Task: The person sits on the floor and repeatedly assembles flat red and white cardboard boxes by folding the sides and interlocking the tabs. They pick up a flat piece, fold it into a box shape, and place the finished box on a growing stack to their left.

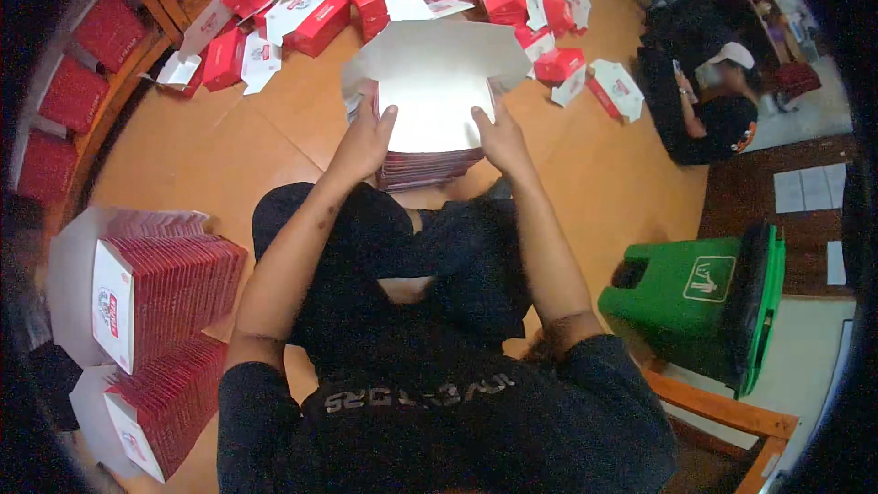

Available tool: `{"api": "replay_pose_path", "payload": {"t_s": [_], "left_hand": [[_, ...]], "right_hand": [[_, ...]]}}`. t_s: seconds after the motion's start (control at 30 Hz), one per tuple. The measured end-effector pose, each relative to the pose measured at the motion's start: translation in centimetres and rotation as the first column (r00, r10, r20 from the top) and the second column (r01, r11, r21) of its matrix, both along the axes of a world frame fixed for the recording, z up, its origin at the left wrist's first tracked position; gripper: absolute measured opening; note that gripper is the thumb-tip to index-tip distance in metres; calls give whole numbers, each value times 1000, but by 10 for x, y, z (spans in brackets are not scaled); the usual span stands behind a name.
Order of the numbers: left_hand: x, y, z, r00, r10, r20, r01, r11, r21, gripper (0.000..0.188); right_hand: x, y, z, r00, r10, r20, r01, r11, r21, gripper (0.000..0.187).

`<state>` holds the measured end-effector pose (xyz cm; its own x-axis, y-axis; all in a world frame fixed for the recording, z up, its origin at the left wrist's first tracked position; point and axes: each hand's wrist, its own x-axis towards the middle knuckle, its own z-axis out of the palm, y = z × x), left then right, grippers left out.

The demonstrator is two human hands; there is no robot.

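Note:
In front of my crossed legs stands a stack of nested red cardboard boxes [430, 169], their layered edges showing below my hands. The topmost carton [434, 110] faces me with its pale inside and wide flaps spread outward. My left hand [370, 137] grips its left side, thumb over the near left edge. On the opposite side my right hand [501, 137] holds it the same way, thumb pointing inward. The other fingers of both hands are mostly hidden behind the carton's sides.
A loose heap of red and white cartons [315, 23] covers the floor ahead. Two tall nested stacks [183, 293] stand at my left. To my right is a green wheeled bin [672, 293]. Another person [704, 101] sits at the far right. Red boxes [73, 96] fill a wooden shelf at far left.

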<state>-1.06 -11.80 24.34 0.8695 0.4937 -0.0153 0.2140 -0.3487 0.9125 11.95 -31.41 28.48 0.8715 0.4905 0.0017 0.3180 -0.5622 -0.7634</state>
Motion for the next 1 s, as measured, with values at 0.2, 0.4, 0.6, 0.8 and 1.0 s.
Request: {"api": "replay_pose_path", "payload": {"t_s": [0.2,0.4,0.6,0.8,1.0], "left_hand": [[-14,6,-8,990,-133,49,141,968,-206,58],[-76,33,-5,982,78,175,34,825,-564,56],[-58,91,37,862,431,267,-397,901,-173,35],[104,179,50,973,-117,197,-88,601,794,30],[245,200,-22,790,-127,-600,612,201,764,60]], "right_hand": [[27,-28,-16,931,19,-364,75,967,244,50],[34,-45,-72,925,149,-349,93,803,588,43],[40,-37,-108,819,-62,-570,443,701,559,29],[63,-33,-136,752,-225,-619,561,711,424,19],[84,-29,-163,852,-439,-286,489,862,131,17]]}}
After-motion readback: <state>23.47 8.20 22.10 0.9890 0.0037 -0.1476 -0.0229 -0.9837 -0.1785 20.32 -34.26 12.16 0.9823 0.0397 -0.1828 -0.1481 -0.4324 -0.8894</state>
